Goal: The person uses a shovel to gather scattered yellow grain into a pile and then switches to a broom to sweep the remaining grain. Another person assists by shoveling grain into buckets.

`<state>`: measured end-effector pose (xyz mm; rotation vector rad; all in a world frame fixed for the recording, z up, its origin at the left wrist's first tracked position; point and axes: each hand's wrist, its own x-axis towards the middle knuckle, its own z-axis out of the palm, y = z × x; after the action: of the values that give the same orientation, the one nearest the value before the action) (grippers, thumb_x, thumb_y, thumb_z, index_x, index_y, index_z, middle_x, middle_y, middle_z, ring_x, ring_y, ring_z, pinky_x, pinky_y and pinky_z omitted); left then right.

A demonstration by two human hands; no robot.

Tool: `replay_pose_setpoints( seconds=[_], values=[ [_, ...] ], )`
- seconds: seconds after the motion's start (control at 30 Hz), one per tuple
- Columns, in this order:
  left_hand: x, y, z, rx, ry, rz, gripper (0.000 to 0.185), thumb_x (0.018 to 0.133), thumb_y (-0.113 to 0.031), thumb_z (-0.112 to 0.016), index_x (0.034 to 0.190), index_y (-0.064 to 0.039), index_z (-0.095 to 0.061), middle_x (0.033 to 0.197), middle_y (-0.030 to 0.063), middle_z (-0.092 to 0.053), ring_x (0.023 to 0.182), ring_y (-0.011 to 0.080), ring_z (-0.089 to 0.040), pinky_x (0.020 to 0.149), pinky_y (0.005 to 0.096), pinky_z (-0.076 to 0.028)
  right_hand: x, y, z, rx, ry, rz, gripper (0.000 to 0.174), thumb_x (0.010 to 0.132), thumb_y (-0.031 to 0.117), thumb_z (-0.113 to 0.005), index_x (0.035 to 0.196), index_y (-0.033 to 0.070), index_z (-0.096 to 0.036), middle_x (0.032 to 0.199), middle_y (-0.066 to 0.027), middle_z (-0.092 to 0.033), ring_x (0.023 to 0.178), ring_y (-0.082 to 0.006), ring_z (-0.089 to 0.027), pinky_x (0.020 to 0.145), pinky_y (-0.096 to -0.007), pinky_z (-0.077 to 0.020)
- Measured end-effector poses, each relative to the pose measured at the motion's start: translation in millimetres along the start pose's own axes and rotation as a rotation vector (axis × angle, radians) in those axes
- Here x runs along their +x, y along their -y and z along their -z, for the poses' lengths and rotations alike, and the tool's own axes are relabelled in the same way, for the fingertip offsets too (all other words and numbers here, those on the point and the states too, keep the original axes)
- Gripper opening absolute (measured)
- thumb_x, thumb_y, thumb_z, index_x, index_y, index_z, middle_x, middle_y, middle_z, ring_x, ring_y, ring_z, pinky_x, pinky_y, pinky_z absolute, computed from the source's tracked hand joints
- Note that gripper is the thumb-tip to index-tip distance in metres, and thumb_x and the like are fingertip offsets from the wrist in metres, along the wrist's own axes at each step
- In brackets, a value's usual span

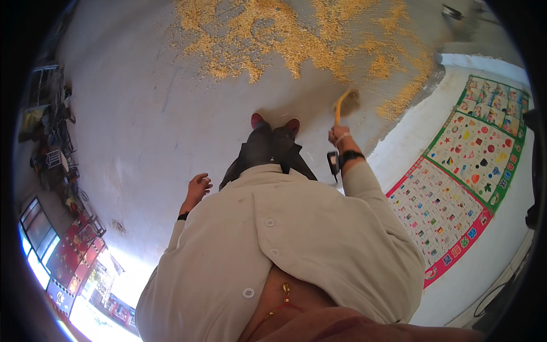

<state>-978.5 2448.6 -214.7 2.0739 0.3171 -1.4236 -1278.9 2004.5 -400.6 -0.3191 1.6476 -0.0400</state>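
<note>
My right hand (339, 132) grips the yellow handle of a short tool (339, 106), possibly a hand brush. Its brownish head is blurred and hard to make out. The tool is just short of yellow grains (295, 47), which look like corn kernels, spread over the grey floor. On my right forearm a device is strapped (333, 161). At my left side, my left hand (199, 188) hangs with loosely curled fingers and holds nothing; a dark band circles its wrist.
Two illustrated wall charts (483, 145) (436, 213) hang on the white wall (478, 256) at right. My dark red shoes (257, 120) stand on the floor (141, 107). Furniture and clutter (55, 158) line the far left. A bright doorway (102, 299) lies at lower left.
</note>
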Motion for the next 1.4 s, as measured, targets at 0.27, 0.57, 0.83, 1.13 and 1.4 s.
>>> replay_pose_setpoints(
  seconds=[0.27, 0.57, 0.83, 1.13, 1.4],
  values=[
    [-13.0, 41.9, 24.5, 0.087, -0.039, 0.029, 0.037, 0.077, -0.015, -0.054, 0.111, -0.002, -0.050, 0.093, 0.0095, -0.058, 0.078, 0.0195, -0.060, 0.065, 0.0300, -0.047, -5.7, 95.8, -123.1, -0.482, 0.266, 0.223, 0.010, 0.077, 0.003, -0.045, 0.086, 0.006, -0.044, 0.055, -0.0056, -0.044, 0.040, -0.0155, -0.042, 0.036, -0.0288, -0.0342],
    [7.6, 40.6, 21.0, -0.081, 0.018, 0.017, 0.036, 0.079, -0.015, -0.052, 0.112, -0.003, -0.048, 0.092, 0.0072, -0.057, 0.077, 0.0166, -0.058, 0.061, 0.0282, -0.045, -107.9, 13.6, -31.9, -0.315, 0.197, 0.434, 0.052, 0.078, 0.005, -0.047, 0.126, 0.013, -0.030, 0.058, -0.0049, -0.047, 0.038, -0.0120, -0.041, 0.032, -0.0263, -0.0346],
    [22.5, 36.6, 20.6, -0.058, 0.065, 0.052, 0.034, 0.079, -0.014, -0.052, 0.111, -0.003, -0.048, 0.090, 0.0063, -0.056, 0.076, 0.0156, -0.057, 0.059, 0.0268, -0.043, -92.9, -45.1, -42.6, -0.222, 0.240, -0.022, 0.009, 0.081, 0.012, -0.042, 0.083, 0.007, -0.049, 0.053, -0.0061, -0.044, 0.040, -0.0163, -0.043, 0.034, -0.0275, -0.0344],
    [16.7, 14.5, 47.9, -0.095, 0.016, 0.011, 0.036, 0.079, -0.015, -0.052, 0.112, -0.001, -0.047, 0.092, 0.0073, -0.056, 0.076, 0.0160, -0.056, 0.058, 0.0264, -0.042, -59.0, 35.3, -196.4, -0.432, 0.393, 0.192, 0.012, 0.076, 0.003, -0.046, 0.087, 0.003, -0.050, 0.053, -0.0060, -0.045, 0.035, -0.0132, -0.040, 0.033, -0.0271, -0.0332],
    [42.3, 27.5, 73.9, -0.075, -0.009, 0.006, 0.037, 0.078, -0.013, -0.053, 0.113, -0.002, -0.047, 0.087, 0.0056, -0.055, 0.075, 0.0160, -0.056, 0.055, 0.0266, -0.042, -139.3, 9.4, -110.6, -0.474, 0.309, 0.445, 0.046, 0.075, 0.005, -0.050, 0.120, 0.011, -0.041, 0.056, -0.0044, -0.048, 0.038, -0.0115, -0.042, 0.033, -0.0261, -0.0345]
  ],
)
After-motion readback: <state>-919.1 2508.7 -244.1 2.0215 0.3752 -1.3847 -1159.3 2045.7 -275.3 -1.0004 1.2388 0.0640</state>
